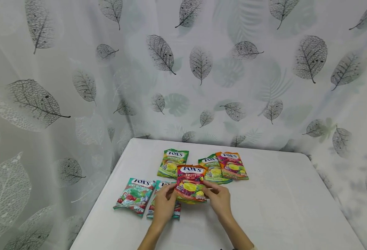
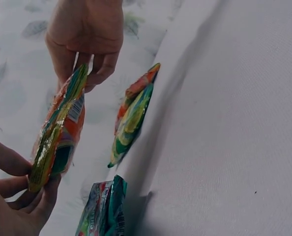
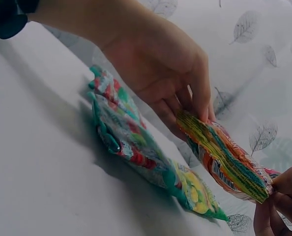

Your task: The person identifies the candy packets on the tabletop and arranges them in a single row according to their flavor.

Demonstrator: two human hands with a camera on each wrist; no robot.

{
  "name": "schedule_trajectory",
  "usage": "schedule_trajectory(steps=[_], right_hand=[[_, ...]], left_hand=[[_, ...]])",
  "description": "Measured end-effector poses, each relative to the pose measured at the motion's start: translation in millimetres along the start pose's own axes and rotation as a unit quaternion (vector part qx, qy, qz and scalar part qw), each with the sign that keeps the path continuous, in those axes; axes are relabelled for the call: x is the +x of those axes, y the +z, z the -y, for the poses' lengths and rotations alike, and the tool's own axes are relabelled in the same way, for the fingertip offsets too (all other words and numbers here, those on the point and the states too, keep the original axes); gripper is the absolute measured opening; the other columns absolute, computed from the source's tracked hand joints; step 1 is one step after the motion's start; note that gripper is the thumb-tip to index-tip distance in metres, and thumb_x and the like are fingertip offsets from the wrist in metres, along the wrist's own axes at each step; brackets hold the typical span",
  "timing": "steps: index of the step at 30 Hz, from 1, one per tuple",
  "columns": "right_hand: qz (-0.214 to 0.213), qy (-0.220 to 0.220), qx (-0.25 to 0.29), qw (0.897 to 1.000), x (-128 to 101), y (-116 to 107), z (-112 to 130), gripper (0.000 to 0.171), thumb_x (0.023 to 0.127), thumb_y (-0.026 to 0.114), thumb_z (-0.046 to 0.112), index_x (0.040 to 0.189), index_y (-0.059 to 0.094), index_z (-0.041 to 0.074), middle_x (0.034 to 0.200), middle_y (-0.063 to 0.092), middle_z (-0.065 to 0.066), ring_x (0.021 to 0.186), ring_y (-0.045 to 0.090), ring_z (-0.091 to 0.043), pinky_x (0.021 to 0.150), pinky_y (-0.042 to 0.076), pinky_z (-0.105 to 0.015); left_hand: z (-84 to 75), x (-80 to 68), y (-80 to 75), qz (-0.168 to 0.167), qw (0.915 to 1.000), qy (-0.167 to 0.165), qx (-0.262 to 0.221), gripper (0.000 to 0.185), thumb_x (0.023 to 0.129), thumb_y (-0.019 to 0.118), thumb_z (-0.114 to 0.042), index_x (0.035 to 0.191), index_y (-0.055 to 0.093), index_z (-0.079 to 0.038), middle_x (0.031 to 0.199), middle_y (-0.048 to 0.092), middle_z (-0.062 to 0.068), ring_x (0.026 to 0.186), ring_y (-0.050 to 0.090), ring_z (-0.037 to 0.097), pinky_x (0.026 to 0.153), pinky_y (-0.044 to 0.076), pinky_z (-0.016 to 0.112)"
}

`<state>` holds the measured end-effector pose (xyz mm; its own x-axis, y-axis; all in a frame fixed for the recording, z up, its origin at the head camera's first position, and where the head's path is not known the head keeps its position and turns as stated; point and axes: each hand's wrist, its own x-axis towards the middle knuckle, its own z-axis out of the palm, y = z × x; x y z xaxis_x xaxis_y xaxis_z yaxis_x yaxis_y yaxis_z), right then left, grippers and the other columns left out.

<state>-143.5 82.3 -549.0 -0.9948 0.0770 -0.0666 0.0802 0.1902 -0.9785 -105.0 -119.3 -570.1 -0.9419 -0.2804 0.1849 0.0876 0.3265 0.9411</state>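
Observation:
Both hands hold a red and orange bag of Fox's Fruits candy (image 1: 190, 184) by its sides, raised over the table with its front toward the head camera. My left hand (image 1: 164, 205) grips its left edge, and my right hand (image 1: 218, 199) pinches the right edge. In the left wrist view, the bag's striped bottom (image 2: 57, 137) and barcode show between the left hand (image 2: 18, 191) and the right hand (image 2: 87, 37). Beneath the left hand lies a teal Fox's bag (image 1: 150, 208), partly hidden. Behind the held bag lies a green Fox's bag (image 1: 214, 170).
Another teal bag, labelled Mint Blossom (image 1: 135, 196), lies at the left. At the back are a second green bag (image 1: 172, 163) and another Fruits bag (image 1: 233, 166), which overlaps its green neighbour. The white table (image 1: 280, 205) meets a leaf-patterned curtain (image 1: 202, 93) behind and at the sides.

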Motion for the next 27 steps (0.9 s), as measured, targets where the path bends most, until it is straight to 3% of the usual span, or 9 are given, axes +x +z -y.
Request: schedule_trajectory(steps=[22, 27], right_hand=[[0.004, 0.026, -0.025, 0.999, -10.5, -16.3, -24.0, 0.026, 0.096, 0.074, 0.010, 0.121, 0.078, 0.007, 0.123, 0.075, -0.012, 0.087, 0.068, -0.018, 0.069, 0.056, -0.023], [0.000, 0.031, -0.028, 0.999, -11.7, -18.4, -31.9, 0.027, 0.094, 0.075, 0.010, 0.120, 0.079, 0.007, 0.116, 0.077, -0.011, 0.085, 0.068, -0.017, 0.067, 0.055, -0.023]], left_hand=[[10.1, -20.0, 19.7, 0.015, 0.9997, -0.017, 0.012, 0.027, 0.097, 0.069, -0.004, 0.123, 0.072, -0.003, 0.116, 0.070, 0.006, 0.104, 0.069, 0.019, 0.087, 0.059, 0.024], [15.6, -23.3, 23.4, 0.019, 0.9995, 0.001, 0.025, 0.025, 0.096, 0.069, -0.002, 0.120, 0.073, -0.003, 0.115, 0.070, 0.008, 0.102, 0.070, 0.020, 0.085, 0.060, 0.024]])
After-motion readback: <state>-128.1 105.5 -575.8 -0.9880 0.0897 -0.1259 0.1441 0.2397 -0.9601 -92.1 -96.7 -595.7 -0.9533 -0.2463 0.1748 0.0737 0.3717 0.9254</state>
